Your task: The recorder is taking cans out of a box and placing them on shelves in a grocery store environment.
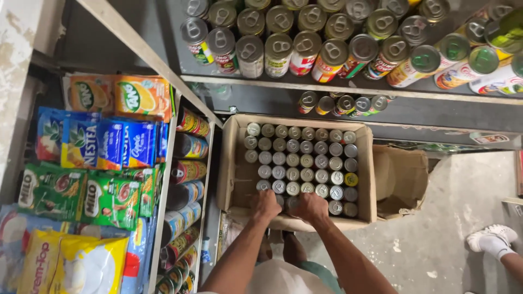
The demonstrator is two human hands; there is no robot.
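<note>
Head view, looking down into a cardboard box of small tins standing on the floor beside shelving.

Nearest the viewer, two bare forearms reach forward to the near edge of the box. The left hand lies curled, palm down, over the tins of the nearest row; whether its fingers actually grip one cannot be told. The right hand, just beside it and almost touching, is likewise curled over tins in the same row, its grasp hidden beneath the knuckles.

The small tins fill the box upright in close rows, ring-pull tops facing up, mostly silver with one yellow-topped tin near the right wall of the box. The left portion of the box floor is bare.

Right of the box stands an open, smaller cardboard carton. Further right of the box, at the frame edge, another person's white shoe rests on the floor.

Left of the box, a narrow shelf bay holds tins lying on their sides; beyond that bay lie drink-powder sachets in orange, blue and green.

Beyond the box, a low shelf holds a few tins, and above it a dark shelf carries larger ring-pull cans in rows.
</note>
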